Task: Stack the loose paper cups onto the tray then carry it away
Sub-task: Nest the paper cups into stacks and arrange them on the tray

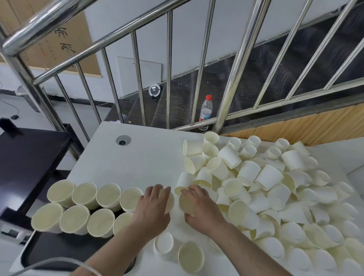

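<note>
Nearest the lens, the person's two forearms reach forward over the white desk (147, 155), with a thin white cable (83, 266) looping across the left one. The desk carries everything: a dark tray (53, 251) at its near left corner and a big heap of loose cups (278, 194) sprawling over its right half, most lying on their sides, some nested.

On the tray stand cup stacks (78, 204) in two rows, mouths up, packed rim to rim; the near row sits close to the tray's left edge. Two more cups (178, 252) lie loose on the desk between the forearms.

The left hand (153, 205) curls its fingers (160, 189) over the top of a cup just beside the right end of the far row, gripping it. The right hand (199, 205) wraps a cup (186, 203) at the heap's near left edge, thumb and fingers round its wall.

Behind the desk, a steel railing (139, 52) fences off a stairway, where a water bottle (205, 111) stands on a step.

The risks look plain. The stacks stand tight, so a nudge from the left wrist could topple one into its neighbours. Thin paper walls may crush or jam if a cup is pushed in crooked. Pulling from the heap's edge could set others rolling off the desk. Later, tall stacks on a lifted tray may tip if it tilts.
</note>
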